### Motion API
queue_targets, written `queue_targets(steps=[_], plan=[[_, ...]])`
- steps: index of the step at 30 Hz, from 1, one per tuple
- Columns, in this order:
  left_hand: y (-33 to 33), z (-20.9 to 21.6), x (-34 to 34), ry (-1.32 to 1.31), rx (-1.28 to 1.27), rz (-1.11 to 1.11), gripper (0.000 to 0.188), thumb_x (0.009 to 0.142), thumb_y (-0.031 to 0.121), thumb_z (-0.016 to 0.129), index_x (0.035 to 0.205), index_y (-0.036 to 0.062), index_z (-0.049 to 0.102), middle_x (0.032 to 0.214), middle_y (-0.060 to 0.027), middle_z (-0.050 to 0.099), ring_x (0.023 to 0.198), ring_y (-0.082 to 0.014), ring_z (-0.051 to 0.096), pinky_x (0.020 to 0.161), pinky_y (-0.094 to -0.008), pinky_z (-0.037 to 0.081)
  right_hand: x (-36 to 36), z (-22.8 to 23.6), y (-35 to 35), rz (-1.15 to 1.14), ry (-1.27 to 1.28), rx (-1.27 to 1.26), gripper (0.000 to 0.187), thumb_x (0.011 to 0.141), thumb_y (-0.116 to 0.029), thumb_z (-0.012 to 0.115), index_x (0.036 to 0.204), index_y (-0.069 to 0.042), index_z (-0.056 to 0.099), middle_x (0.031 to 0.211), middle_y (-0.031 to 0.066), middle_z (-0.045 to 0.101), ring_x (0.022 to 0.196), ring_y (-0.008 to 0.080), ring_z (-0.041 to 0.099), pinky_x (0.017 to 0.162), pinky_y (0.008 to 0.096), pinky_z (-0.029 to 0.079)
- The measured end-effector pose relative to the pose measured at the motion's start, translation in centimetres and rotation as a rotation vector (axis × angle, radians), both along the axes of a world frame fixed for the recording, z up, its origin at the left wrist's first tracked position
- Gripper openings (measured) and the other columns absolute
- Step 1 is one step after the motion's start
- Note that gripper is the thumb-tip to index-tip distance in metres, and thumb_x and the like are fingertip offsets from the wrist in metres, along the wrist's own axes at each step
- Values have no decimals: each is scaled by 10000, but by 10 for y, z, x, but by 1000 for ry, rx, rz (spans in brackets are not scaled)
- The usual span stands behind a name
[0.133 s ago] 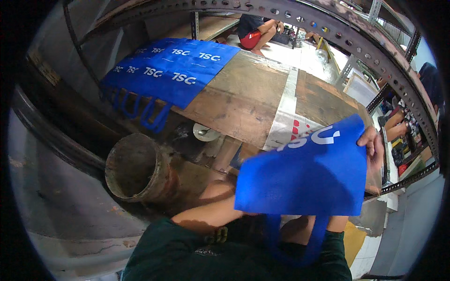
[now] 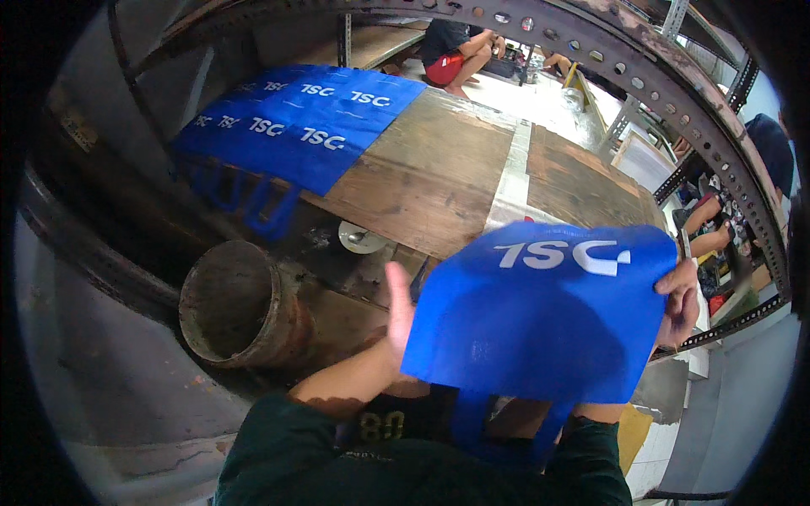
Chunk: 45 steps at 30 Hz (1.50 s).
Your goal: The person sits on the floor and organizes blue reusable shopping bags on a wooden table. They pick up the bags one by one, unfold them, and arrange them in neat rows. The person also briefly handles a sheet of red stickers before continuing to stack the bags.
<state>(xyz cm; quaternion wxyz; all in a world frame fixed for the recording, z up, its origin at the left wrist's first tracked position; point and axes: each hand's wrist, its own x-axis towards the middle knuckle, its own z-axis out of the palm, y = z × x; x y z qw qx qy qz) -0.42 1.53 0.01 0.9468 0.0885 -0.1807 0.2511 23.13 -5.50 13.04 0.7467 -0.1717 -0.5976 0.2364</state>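
Broad from left to right, the blue bag (image 2: 523,325) spanned your right hand (image 2: 682,302), which pinched its right edge, and left hand (image 2: 400,325), thumb raised, grip impossible to tell.

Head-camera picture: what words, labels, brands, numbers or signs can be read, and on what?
I describe lettering without copying it.
Held blue bag: large white letters, clear.
Laid-out blue bags: repeated white letters; thin lines too small to read.
Wearer's dark clothing: yellowish digits; small pale print, blurred.
Tan patch, far left: too blurred.
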Motion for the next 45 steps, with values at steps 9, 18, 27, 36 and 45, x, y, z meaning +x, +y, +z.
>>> queue_targets(steps=[9,18,27,36,45], plan=[[58,-83,-10,1010,551,407,525,763,5,651,1256,14,473,1101,-88,621,1031,-180,580,895,-329,463,24,-173,-8,-315,329,-750,603,713,-143,544,1285,-50,376,1068,112,562,945,209,562,834,312,471],[81,-65,-34,1396,1236,887,618,742,-5,617,1322,-10,404,1124,-152,622,973,-192,612,865,-311,475,-34,-196,-45,-382,6,-1618,685,711,67,498,1360,-47,315,1101,111,556,973,194,574,861,298,481],[154,-14,-50,1070,1054,630,615,713,-64,487,1323,-40,411,1157,-152,612,1038,-163,581,896,-295,448,-41,-187,22,-164,318,-1123,688,677,101,471,1341,-45,365,1132,102,560,997,201,579,860,300,482],[313,36,-75,1416,1444,1169,631,749,55,563,1355,-2,396,1175,-217,587,1094,-295,573,967,-353,416,-53,-127,211,-119,188,-1002,651,783,119,408,1401,-25,262,1189,191,542,1012,231,568,876,333,482],[183,36,-75,905,932,1856,513,769,170,714,1211,37,491,1150,-117,573,1042,-234,554,889,-364,444,-40,-186,456,-167,320,-798,549,829,30,490,1347,-103,369,913,80,601,762,183,596,662,368,528]])
